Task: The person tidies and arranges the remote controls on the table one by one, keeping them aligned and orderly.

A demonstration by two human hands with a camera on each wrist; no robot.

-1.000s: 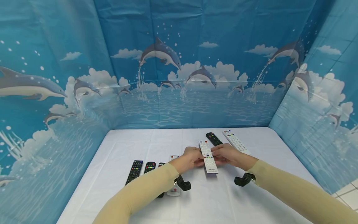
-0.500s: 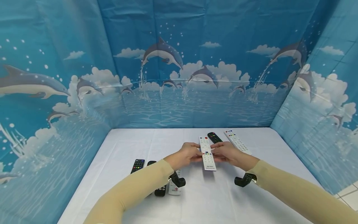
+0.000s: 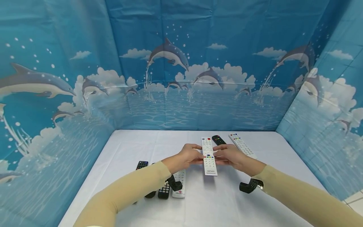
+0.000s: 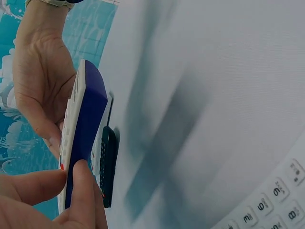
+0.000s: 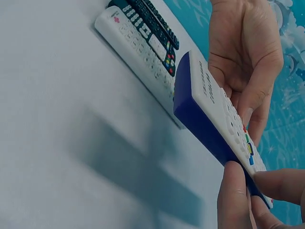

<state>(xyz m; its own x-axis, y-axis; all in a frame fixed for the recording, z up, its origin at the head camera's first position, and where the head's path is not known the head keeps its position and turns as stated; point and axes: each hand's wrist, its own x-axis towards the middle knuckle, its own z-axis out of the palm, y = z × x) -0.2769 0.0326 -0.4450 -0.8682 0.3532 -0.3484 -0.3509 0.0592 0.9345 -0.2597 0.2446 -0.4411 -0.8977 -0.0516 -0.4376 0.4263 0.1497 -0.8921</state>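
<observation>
One white, blue-backed remote [image 3: 209, 161] is between the left hand [image 3: 188, 155] and the right hand [image 3: 231, 157], its long edges pinched by both, above the white table [image 3: 221, 203]. Light, even pressure on those edges should hold it steady. Just beyond the right hand lies a black remote [image 3: 218, 139].

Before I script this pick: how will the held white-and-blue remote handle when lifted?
Likely stiff: the white-and-blue remote looks straight, unbent between left hand and right hand. Probably light: pinches at its side edges hold it above the table. Might pivot: both hands grip around mid-length, leaving the ends unsupported.
</observation>
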